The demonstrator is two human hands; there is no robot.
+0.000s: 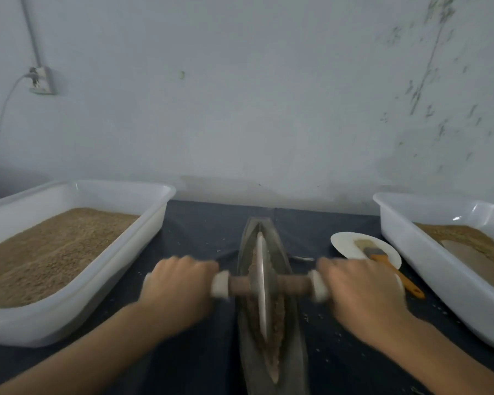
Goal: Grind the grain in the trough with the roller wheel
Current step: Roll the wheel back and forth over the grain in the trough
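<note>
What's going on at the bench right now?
A person is grinding grain. The left hand and right hand each grip an end of the axle of the roller wheel, which stands in the trough on brown, crushed grain. A tub of grain sits to the left, another tub to the right. A brush lies on a plate.

We note a white tub (77,280) on the left of the dark table cover (200,229), filled nearly level with tan grain. A second white tub (428,269) stands at the right, holding tan grain and a paler brown patch. Between them, toward the right, we see a white plate (345,243) with an orange-handled brush (388,259) lying across it. On the pale wall (254,95), upper left, a socket (42,81) with a cable plugged in
</note>
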